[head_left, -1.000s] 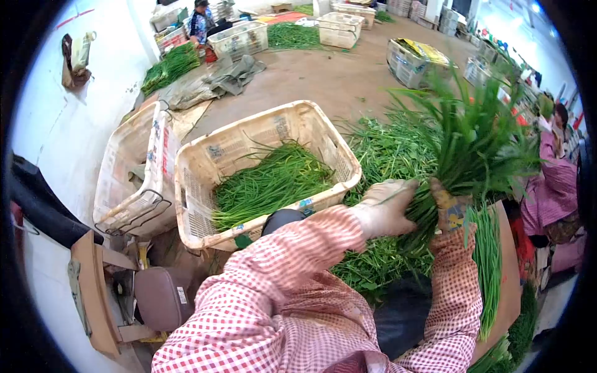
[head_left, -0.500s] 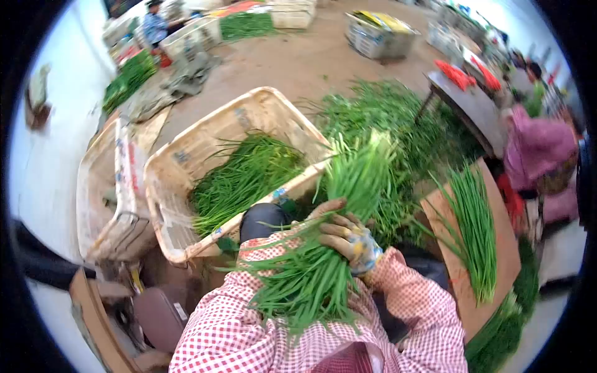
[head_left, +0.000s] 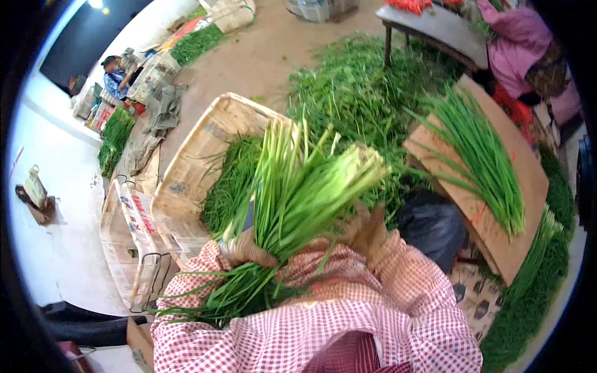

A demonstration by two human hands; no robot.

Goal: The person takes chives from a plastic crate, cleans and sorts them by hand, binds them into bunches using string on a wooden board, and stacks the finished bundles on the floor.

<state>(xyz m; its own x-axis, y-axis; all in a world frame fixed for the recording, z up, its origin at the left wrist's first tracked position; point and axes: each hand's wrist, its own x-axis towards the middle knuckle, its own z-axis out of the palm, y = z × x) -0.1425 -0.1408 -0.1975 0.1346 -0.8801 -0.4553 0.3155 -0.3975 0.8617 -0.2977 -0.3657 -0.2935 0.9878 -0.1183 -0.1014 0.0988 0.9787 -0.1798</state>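
My left hand (head_left: pixel 249 248), gloved, is closed around a loose bunch of Chinese chives (head_left: pixel 292 193) in front of my chest. Their pale cut ends fan upward in two clumps, while the dark leaf tips hang over my left sleeve. My right hand (head_left: pixel 368 229) is low behind the right-hand clump, brownish and blurred; its fingers cannot be made out. To my right, another bunch of chives (head_left: pixel 482 161) lies on a brown board (head_left: pixel 435 146), with red ties at it.
A large white crate (head_left: pixel 186 168) partly filled with chives stands ahead to the left, beside another crate (head_left: pixel 121 248). Loose greens (head_left: pixel 354 87) cover the floor ahead, reaching a low table (head_left: pixel 441 28). A person in pink (head_left: pixel 522 50) is at the right; another person (head_left: pixel 117 79) sits far left.
The chives have swung left and spread into two clumps. My right hand has left the middle of the bunch and moved behind it, lower. The view has turned and tilted down.
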